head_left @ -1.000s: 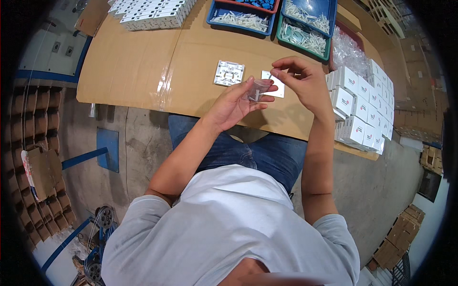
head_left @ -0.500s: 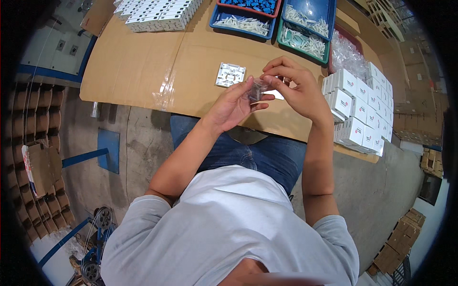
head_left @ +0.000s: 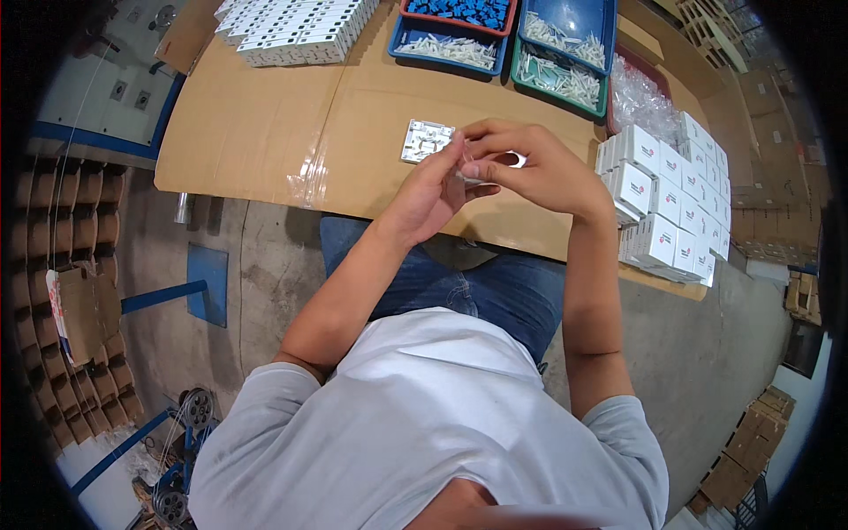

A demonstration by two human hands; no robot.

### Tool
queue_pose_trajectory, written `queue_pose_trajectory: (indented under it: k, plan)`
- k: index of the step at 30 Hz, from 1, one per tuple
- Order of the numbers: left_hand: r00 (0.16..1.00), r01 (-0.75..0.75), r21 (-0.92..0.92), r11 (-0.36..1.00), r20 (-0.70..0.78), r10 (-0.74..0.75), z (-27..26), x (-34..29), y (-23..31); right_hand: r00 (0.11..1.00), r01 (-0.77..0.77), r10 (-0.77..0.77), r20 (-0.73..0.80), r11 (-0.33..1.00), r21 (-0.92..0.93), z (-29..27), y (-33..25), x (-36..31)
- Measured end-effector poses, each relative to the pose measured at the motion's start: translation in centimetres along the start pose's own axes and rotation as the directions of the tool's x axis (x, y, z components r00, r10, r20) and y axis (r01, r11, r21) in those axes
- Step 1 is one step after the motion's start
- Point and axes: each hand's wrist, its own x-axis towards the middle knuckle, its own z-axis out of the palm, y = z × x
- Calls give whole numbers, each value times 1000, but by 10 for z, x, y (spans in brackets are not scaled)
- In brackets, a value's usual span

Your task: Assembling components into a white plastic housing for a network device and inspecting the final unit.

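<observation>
Head view: both hands pinched a small clear bag over the cardboard-covered table [head_left: 265, 132].
Left hand [head_left: 433, 190] and right hand [head_left: 539, 168] gripped the bag [head_left: 466, 168] beside a white plate [head_left: 426, 141]; stacked white boxes [head_left: 662, 203] suggested many already packed.

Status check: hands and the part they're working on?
Left hand and right hand together, pinching a small clear bag. White plate just beyond on cardboard. Nothing obstructing.

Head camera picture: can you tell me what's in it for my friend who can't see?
Two hands, left hand and right hand, pinch a small clear bag together above a cardboard-covered table. A small grey part lies beside them, white boxes stacked to the right, trays of parts beyond.
</observation>
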Motion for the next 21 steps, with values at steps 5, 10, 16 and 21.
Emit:
queue_pose_trajectory:
  k: [5, 10, 16, 21]
  plan:
    - [994, 19, -10, 1000, 107, -17, 3, -2, 8, 977, 91, -98, -190, 995, -42, -8, 6, -5]
    - [998, -19, 260, 966, 67, 2, -4, 1, 9, 978, -35, 12, -206, 993, -108, -20, -11, -14]
    - [831, -269, 717, 643, -165, 532, 7, 2, -8, 964, -54, 25, -266, 993, -103, -18, -5, -18]
    - [612, -379, 907, 183, 98, 784, 19, 9, -15, 961, -40, 22, -275, 998, -58, -5, 3, -17]
